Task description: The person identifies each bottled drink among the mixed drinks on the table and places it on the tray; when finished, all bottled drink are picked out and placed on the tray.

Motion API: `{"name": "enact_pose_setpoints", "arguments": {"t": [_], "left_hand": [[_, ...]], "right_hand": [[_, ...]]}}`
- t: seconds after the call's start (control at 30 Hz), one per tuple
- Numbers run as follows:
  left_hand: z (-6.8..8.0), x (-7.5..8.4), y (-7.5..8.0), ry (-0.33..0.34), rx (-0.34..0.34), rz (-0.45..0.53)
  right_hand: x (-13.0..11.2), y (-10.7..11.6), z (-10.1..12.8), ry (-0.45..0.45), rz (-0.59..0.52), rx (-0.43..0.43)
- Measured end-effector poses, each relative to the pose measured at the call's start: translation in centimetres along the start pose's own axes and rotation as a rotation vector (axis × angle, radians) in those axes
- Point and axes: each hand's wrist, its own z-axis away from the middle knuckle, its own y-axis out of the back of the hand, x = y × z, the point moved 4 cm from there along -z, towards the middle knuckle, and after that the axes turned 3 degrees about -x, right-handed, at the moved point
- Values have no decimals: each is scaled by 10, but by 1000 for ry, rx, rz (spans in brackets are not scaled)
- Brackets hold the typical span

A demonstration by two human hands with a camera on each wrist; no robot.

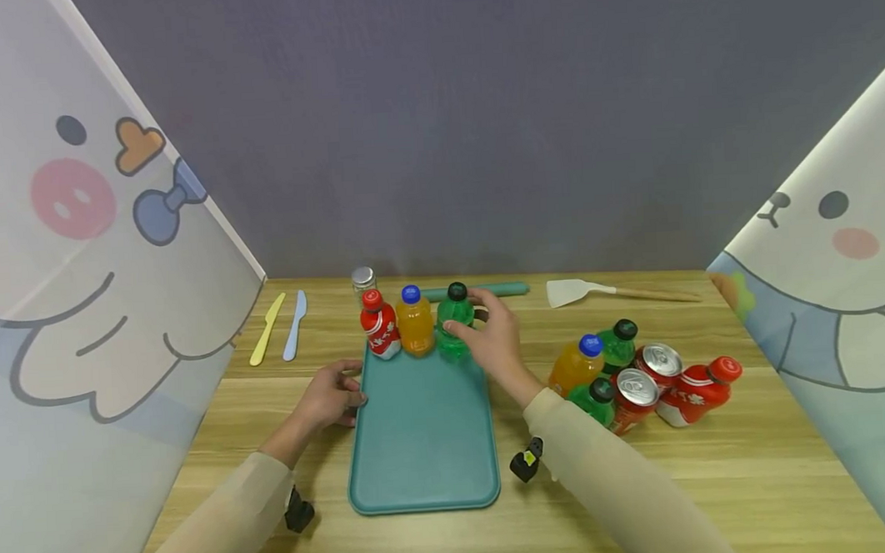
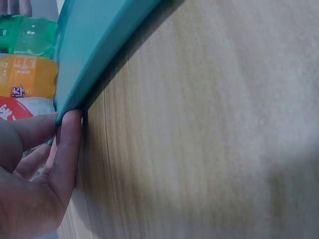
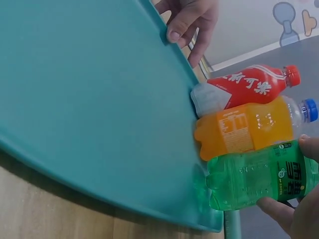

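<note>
A teal tray [image 1: 425,444] lies on the wooden table. My left hand [image 1: 331,395] pinches its left rim between thumb and fingers, plainest in the left wrist view, where the hand [image 2: 40,164] is close up. At the tray's far end stand a red-labelled cola bottle [image 1: 381,330] and an orange soda bottle [image 1: 416,324], side by side. My right hand [image 1: 497,340] grips a green soda bottle [image 3: 244,177] at the tray's far right corner, beside the orange one. The bottle is upright, its base at the tray surface.
Right of the tray cluster another orange bottle [image 1: 577,368], green bottles [image 1: 617,349], red cans [image 1: 635,396] and a tilted cola bottle [image 1: 692,397]. Behind lie a teal rod [image 1: 499,290], a spatula [image 1: 601,289] and a lidded glass jar [image 1: 363,282]. Two plastic knives [image 1: 295,326] lie left.
</note>
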Motion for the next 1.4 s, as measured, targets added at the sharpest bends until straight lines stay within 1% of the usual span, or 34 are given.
{"name": "enact_pose_setpoints", "arguments": {"t": [0.3,0.43,0.53,0.67,0.8,1.03,1.13,1.23,1.4], "left_hand": [[-2,3,0,-9,-6,2],[-3,5,0,-12,-5,6],[-3,7,0,-14,-4,3],[-4,8,0,-11,-7,3],[-4,8,1,-8,-6,5],[-3,5,2,9,-6,-1],[-1,4,2,16,-4,-7],[1,3,2,17,-3,-10],[3,3,0,11,-2,-10]], "right_hand": [[9,-5,-6,-27,-38,14],[8,-7,-7,-28,-57,7],[9,-8,-7,-45,-65,-5],[8,-8,-7,-82,-16,-23],[4,-7,-7,-114,45,-73],[-6,-4,-3,-144,92,-231],[-11,-3,-1,-160,112,-281],[-15,-1,2,-180,125,-317],[-24,5,9,-202,123,-346]]}}
